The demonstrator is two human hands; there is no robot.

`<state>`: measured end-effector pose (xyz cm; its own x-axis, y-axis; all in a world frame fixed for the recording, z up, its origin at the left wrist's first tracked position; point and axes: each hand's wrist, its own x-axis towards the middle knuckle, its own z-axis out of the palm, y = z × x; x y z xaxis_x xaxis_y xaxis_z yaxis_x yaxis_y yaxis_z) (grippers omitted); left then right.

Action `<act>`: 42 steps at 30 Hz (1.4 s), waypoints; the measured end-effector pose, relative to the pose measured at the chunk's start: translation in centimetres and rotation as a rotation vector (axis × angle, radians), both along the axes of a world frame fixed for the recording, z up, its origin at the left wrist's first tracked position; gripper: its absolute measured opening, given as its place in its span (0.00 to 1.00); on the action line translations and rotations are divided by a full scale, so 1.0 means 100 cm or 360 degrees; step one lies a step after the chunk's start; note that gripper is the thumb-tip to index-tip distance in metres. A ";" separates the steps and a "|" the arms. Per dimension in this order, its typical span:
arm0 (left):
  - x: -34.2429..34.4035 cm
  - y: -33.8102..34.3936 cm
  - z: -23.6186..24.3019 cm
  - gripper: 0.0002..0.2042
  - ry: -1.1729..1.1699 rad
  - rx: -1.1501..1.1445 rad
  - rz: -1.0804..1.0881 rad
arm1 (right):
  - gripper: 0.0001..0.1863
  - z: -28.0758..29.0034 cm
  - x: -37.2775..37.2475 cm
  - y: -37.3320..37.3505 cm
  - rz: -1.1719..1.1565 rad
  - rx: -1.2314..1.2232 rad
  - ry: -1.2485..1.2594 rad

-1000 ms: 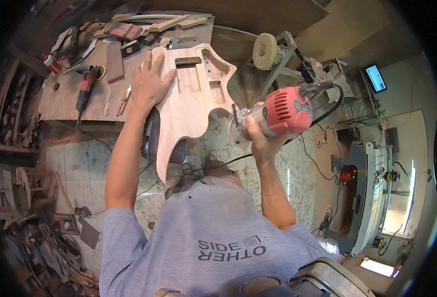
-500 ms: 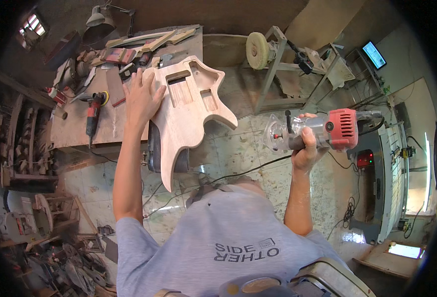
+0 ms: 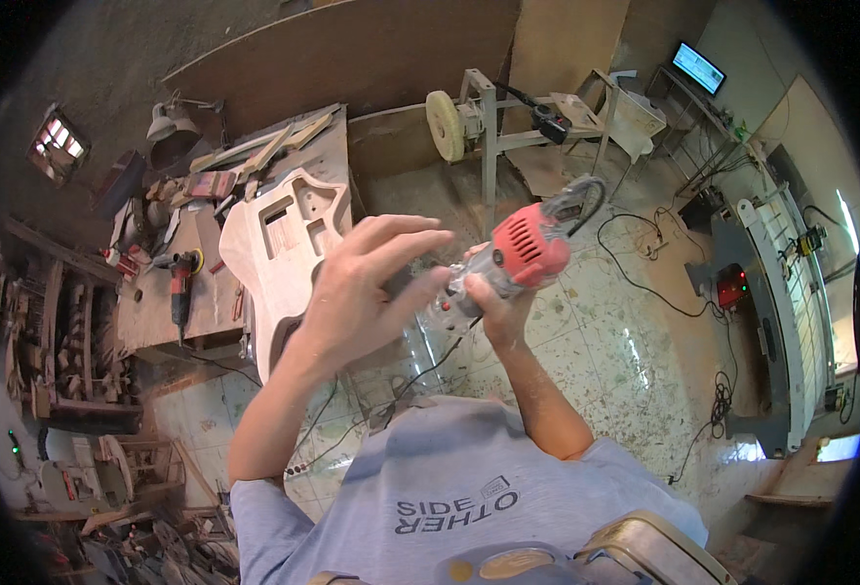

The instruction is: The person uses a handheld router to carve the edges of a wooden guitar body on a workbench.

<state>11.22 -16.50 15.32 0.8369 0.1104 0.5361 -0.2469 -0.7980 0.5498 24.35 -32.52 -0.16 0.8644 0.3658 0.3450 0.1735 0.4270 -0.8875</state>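
Observation:
My right hand (image 3: 493, 307) grips a red hand router (image 3: 523, 252) with a clear base, held up in front of me over the floor. Its black cord (image 3: 635, 278) trails off to the right. My left hand (image 3: 371, 283) is raised with fingers spread, its fingertips touching the router's clear base. To the left, a bare wooden guitar body (image 3: 284, 253) with routed pockets lies on the workbench (image 3: 172, 317), apart from both hands.
The bench also carries a red power drill (image 3: 184, 283), wood strips and small tools. A buffing wheel on a metal stand (image 3: 445, 122) stands behind. Cables run over the tiled floor (image 3: 625, 361). A grey machine (image 3: 771, 322) stands at the right, cluttered shelves at the left.
My left hand left the guitar body and came over to the router. My right hand brought the router from the right back toward the middle.

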 end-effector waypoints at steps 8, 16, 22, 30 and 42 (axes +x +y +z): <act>0.062 -0.091 -0.030 0.43 0.0425 -0.0535 -0.0299 | 0.42 -0.036 0.005 -0.050 0.0100 0.0015 -0.0143; 0.064 -0.160 -0.056 0.46 0.0158 0.0029 0.0219 | 0.27 -0.042 -0.006 -0.079 0.0051 0.0193 0.0228; 0.081 -0.202 -0.070 0.46 -0.0081 0.0280 0.0457 | 0.27 -0.048 0.003 -0.097 0.0117 0.0250 0.0368; 0.092 -0.219 -0.085 0.47 -0.0053 0.0223 0.0417 | 0.24 -0.063 0.011 -0.113 0.0144 0.0150 0.0264; 0.083 -0.214 -0.088 0.46 -0.0049 0.0057 0.0373 | 0.21 -0.088 0.048 -0.120 0.0053 0.0148 0.0415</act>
